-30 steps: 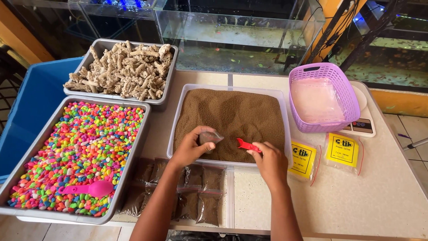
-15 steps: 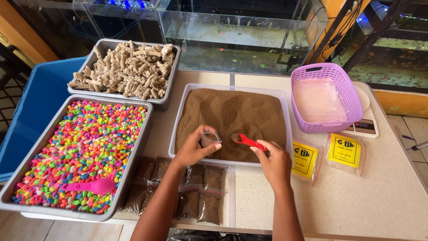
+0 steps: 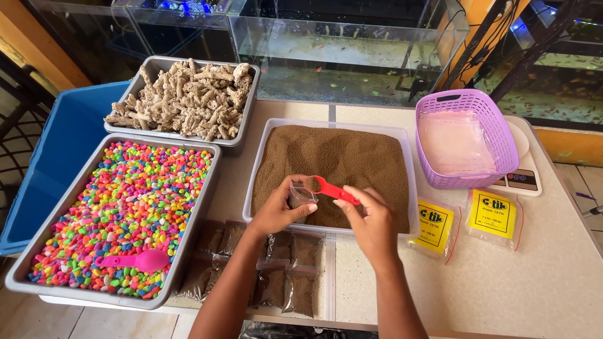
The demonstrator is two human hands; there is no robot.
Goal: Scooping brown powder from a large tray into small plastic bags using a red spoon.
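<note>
Right, from my head camera: my left hand (image 3: 274,213) pinches a small clear bag (image 3: 302,193) open over the clear tub (image 3: 407,182) of brown granules (image 3: 333,160), while my right hand's (image 3: 372,218) fingers pinch the red scoop (image 3: 329,188), tipped at the bag's mouth.

The left hand (image 3: 276,212) covers most of the small clear bag (image 3: 303,196), so its fill level cannot be told. Both forearms run off the bottom edge and hide part of the filled brown packets (image 3: 295,276). The white scale (image 3: 523,179) sits mostly behind the purple basket (image 3: 483,113).
</note>
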